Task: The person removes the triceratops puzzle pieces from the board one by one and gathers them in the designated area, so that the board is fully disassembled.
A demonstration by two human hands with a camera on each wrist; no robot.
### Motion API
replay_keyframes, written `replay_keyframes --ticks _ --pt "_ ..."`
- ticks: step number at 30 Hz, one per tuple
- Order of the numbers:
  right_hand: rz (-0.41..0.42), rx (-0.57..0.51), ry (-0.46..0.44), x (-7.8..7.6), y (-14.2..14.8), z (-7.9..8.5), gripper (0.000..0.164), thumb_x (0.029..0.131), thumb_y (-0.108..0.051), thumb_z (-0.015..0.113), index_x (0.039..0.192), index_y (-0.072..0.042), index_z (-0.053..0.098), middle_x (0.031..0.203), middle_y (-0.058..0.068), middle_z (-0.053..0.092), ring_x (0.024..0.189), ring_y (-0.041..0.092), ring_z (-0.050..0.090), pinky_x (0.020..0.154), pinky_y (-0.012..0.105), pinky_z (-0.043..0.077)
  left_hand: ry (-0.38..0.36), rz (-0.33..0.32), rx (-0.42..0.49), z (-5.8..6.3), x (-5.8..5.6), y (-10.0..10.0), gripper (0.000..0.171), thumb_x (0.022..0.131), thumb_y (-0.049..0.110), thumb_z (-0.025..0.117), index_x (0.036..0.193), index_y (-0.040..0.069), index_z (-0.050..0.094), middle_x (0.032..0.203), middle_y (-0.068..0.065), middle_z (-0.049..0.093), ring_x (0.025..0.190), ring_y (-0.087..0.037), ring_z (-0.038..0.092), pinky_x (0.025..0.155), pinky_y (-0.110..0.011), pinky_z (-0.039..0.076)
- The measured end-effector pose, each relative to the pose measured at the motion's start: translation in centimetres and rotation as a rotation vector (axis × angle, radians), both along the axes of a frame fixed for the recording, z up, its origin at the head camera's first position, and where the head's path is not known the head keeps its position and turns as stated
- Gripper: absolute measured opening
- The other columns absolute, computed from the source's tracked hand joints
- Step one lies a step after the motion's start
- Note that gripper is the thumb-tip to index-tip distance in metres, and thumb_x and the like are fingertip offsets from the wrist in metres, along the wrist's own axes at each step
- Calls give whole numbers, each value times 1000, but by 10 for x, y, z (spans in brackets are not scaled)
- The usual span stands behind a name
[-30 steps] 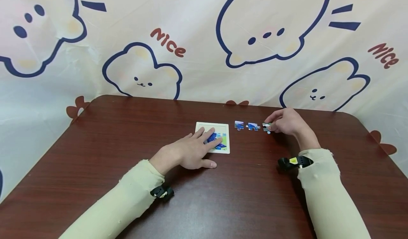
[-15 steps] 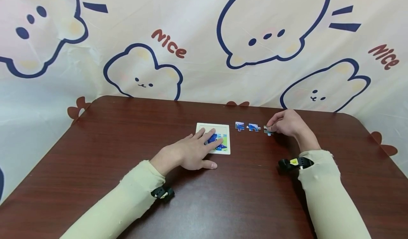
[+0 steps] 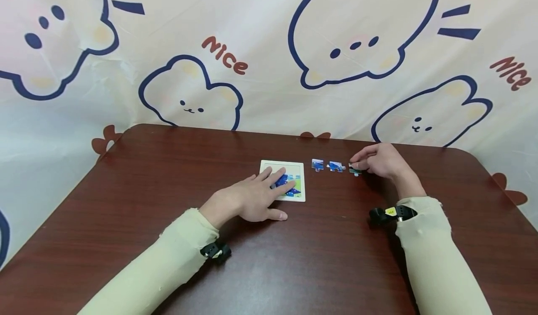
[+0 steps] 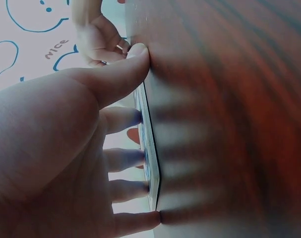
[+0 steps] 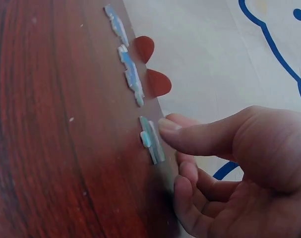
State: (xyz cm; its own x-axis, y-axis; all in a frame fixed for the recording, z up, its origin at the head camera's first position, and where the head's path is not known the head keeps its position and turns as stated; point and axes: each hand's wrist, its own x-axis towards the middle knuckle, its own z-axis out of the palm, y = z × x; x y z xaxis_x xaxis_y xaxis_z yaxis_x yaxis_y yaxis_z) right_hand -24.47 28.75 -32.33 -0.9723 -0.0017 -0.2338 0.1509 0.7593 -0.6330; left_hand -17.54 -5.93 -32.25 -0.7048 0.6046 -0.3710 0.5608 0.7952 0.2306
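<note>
My left hand lies with spread fingers on a white-framed jigsaw puzzle. Part of a blue and green picture shows between the fingers, and the hand covers the rest. In the left wrist view, the fingertips touch the puzzle's top while the thumb rests on the table. At the right, my right hand pinches a puzzle piece at its edge with thumb and fingers; the fingers partly hide it. A blue puzzle piece and a wider blue puzzle piece lie in a row left of it.
The brown wooden table carries the puzzle and pieces. Its far edge runs close behind the row of pieces. A pale cloth printed with cartoon figures hangs behind it. Each wrist wears a black strap device.
The right hand stays at the rightmost piece, which has shifted and tilted slightly under its fingers. The left hand keeps its place on the puzzle. The head view has shifted a little.
</note>
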Motion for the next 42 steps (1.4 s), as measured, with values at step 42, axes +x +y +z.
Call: replay_keyframes --ticks 42 --pt "218 -183 59 16 -138 5 50 95 -19 81 142 -14 65 118 10 74 105 28 68 91 38 59 50 -28 66 1 18 -60 69 106 49 62 167 32 35 180 -13 16 164 -45 22 120 -72 36"
